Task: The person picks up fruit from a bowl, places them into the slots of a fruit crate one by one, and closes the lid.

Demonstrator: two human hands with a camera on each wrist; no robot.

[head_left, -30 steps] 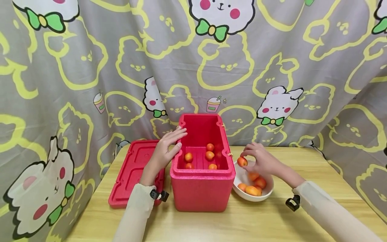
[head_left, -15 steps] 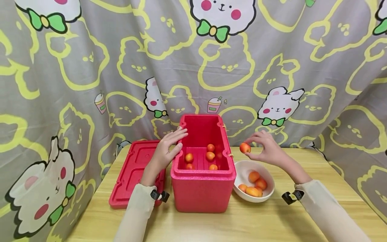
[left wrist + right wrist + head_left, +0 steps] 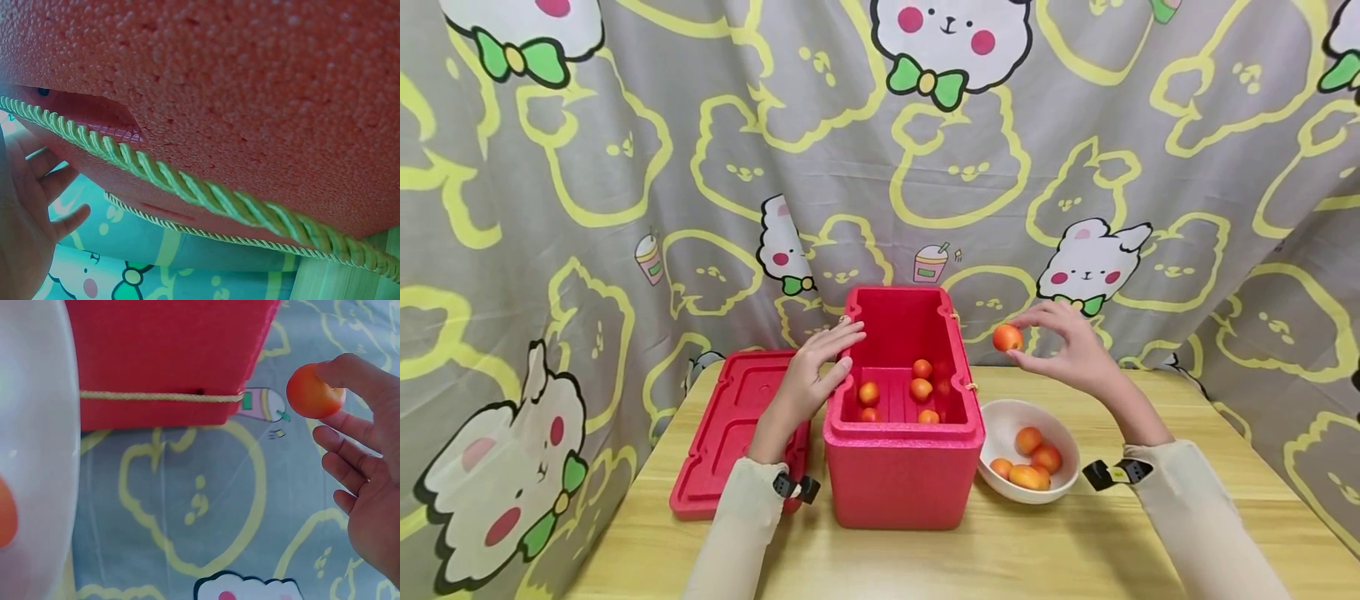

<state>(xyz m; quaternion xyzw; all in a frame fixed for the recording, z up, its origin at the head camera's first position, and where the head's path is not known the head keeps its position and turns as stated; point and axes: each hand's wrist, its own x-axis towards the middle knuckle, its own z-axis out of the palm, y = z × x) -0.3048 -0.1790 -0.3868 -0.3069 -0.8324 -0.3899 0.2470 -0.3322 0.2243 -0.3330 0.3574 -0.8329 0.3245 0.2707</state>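
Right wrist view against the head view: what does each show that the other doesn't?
Only the right wrist view shows the cord along the red box's outer wall. Only the head view shows the left hand resting on the box rim, the lid lying beside it, and fruit inside the box. Both show the right hand pinching a fruit, the red box and the white bowl.

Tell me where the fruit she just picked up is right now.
In the head view the fruit is pinched in the right hand, in the air just right of the red box and above the white bowl.
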